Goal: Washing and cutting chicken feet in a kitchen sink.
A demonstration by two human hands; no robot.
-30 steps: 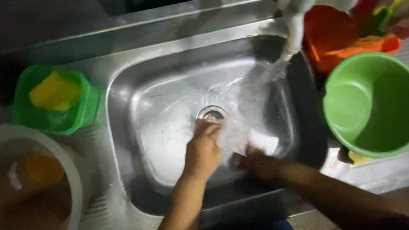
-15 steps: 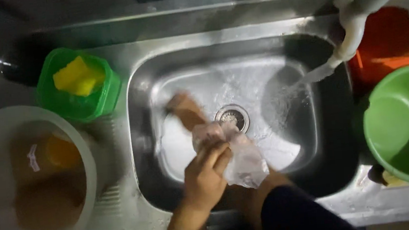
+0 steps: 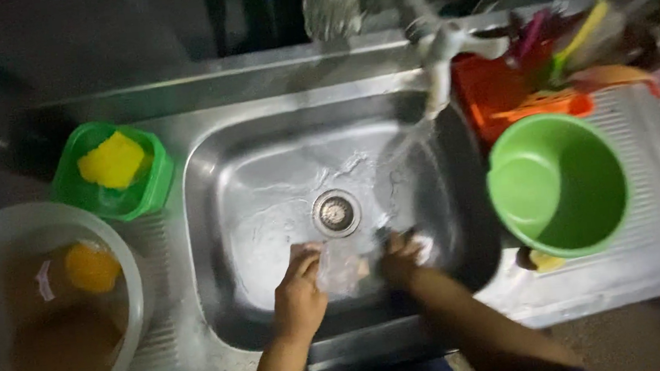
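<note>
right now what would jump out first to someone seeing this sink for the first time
The two hands, left hand and right hand, hold a clear plastic bag between them low in the steel sink, near the drain, while water streams from the tap. Bright colours frame it: a green bucket on the right, and a green tub with a yellow sponge on the left.

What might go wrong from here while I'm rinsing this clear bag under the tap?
The clear bag is thin and wet between the left hand and right hand; it may slip toward the drain. The tap stream lands beside it, so water may splash toward the green bucket.
</note>
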